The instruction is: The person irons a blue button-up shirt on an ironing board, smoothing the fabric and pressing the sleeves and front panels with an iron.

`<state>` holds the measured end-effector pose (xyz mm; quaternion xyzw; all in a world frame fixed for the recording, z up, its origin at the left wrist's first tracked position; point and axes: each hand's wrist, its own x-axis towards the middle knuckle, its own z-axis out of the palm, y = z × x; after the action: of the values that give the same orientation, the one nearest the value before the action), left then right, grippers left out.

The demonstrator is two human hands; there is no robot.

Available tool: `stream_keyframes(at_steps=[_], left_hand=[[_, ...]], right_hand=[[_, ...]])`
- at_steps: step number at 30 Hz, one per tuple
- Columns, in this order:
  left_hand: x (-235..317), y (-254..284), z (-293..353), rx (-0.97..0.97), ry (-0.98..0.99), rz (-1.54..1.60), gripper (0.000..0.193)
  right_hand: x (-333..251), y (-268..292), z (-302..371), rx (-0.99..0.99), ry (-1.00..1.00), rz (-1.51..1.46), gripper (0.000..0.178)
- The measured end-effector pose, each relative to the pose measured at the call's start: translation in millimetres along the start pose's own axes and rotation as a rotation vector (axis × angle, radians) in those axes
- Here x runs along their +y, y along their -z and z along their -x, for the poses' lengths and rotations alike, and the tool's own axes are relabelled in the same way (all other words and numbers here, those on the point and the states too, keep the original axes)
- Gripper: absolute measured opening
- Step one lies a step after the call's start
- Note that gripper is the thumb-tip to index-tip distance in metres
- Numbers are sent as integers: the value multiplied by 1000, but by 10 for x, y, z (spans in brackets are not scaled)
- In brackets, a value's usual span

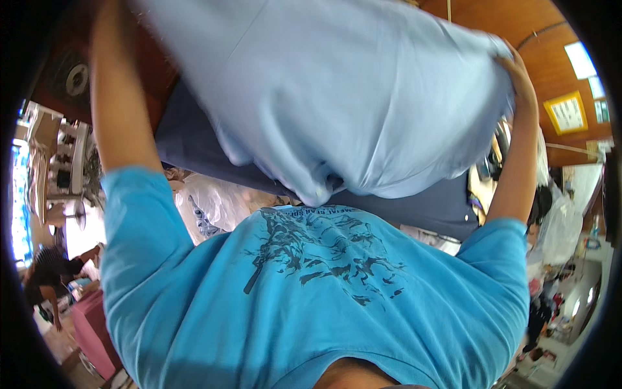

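Observation:
A wide sheet of light blue cloth is lifted in front of my chest, its lower part sagging in loose folds. My right hand is closed on the cloth's upper right edge, with the fingers partly behind the fabric. On the other side my left forearm rises, blurred, to the top of the picture, and the left hand lies beyond the edge. Beneath the light cloth lies dark navy fabric, partly covered by it.
Clear plastic wrapping lies under the navy fabric at the left. Behind is a brown wooden surface with a yellow-framed sheet. A plastic bag hangs at the right. Another person bends near a pink object.

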<state>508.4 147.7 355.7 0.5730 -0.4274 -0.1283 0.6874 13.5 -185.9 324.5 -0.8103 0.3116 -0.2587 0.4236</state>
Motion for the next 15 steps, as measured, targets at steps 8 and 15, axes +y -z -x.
stream_keyframes(at_steps=[8,15], left_hand=[[-2401,-1548,655,-611,26,-968,66],[-1960,-1739,3609,-16,338,-1107,46]], right_hand=[[1853,-582,73,263,291,851,56],[2970,-605,1705,548,-563,515,69]])
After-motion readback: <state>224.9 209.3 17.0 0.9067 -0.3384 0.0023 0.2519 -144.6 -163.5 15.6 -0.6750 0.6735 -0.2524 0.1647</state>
